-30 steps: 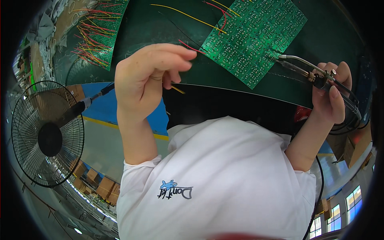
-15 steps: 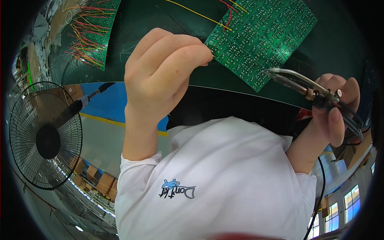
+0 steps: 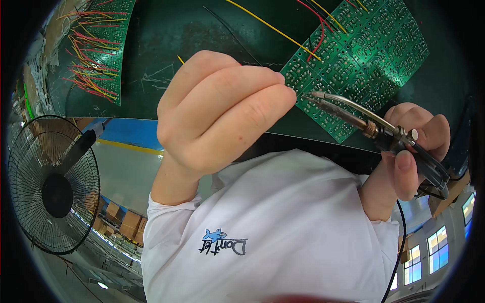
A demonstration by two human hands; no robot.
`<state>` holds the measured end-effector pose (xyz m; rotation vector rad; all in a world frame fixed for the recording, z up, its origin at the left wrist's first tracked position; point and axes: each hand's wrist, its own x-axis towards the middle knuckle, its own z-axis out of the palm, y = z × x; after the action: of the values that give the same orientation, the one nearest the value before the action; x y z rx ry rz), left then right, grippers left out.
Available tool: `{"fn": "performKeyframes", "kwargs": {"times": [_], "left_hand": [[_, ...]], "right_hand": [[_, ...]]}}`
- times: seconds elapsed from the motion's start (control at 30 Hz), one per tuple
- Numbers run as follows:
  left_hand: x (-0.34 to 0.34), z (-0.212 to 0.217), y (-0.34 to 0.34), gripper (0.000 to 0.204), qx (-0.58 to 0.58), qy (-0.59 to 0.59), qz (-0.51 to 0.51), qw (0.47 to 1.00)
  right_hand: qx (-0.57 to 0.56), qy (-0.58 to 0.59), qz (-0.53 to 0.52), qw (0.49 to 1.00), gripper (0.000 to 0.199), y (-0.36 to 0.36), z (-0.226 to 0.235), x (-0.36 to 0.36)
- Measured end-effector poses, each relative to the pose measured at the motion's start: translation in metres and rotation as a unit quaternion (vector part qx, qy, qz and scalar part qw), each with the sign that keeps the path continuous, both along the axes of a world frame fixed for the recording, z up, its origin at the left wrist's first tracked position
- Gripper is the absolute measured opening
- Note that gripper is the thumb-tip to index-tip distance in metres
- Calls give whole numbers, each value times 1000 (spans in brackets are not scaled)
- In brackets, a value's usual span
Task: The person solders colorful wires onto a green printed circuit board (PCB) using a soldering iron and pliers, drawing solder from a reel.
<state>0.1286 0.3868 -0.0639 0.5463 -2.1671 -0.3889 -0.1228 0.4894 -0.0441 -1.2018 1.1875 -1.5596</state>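
A green circuit board (image 3: 364, 60) is seen lying flat on a dark green mat (image 3: 202, 30), with red and yellow wires (image 3: 308, 30) trailing off its upper edge. The left hand (image 3: 222, 116) is curled, its fingertips pressed at the board's near-left edge; whether anything is pinched there cannot be told. A soldering iron (image 3: 374, 126) is grasped by the right hand (image 3: 414, 146), its tip (image 3: 316, 96) set on the board just beside those fingertips. The board is judged thin, stiff and light, yet fragile at its joints — best held by its bare edges, while the iron is to be taken only by its dark handle. No containers are visible; a second wired board (image 3: 98, 50) lies well apart, and a floor fan (image 3: 50, 187) stands below.
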Motion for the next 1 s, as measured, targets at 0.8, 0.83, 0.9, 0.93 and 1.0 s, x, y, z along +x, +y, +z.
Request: {"fn": "performKeyframes", "kwargs": {"times": [0.8,0.83,0.9,0.93,1.0], "left_hand": [[1,-1,-3,27,12,-3,-3,1000],[1,-2,-3,27,10,0,-5,1000],[1,-3,-5,26,20,5,-14,1000],[0,0,-6,26,14,5,-15,1000],[-1,6,-4,24,75,-14,-5,997]], "right_hand": [[-19,-1,93,995,30,-8,-3,-9],[-21,2,91,996,30,-8,-3,-11],[3,-59,97,994,26,-6,0,-16],[-4,-58,96,994,26,-6,2,-16],[16,-128,8,992,36,-2,4,-14]]}}
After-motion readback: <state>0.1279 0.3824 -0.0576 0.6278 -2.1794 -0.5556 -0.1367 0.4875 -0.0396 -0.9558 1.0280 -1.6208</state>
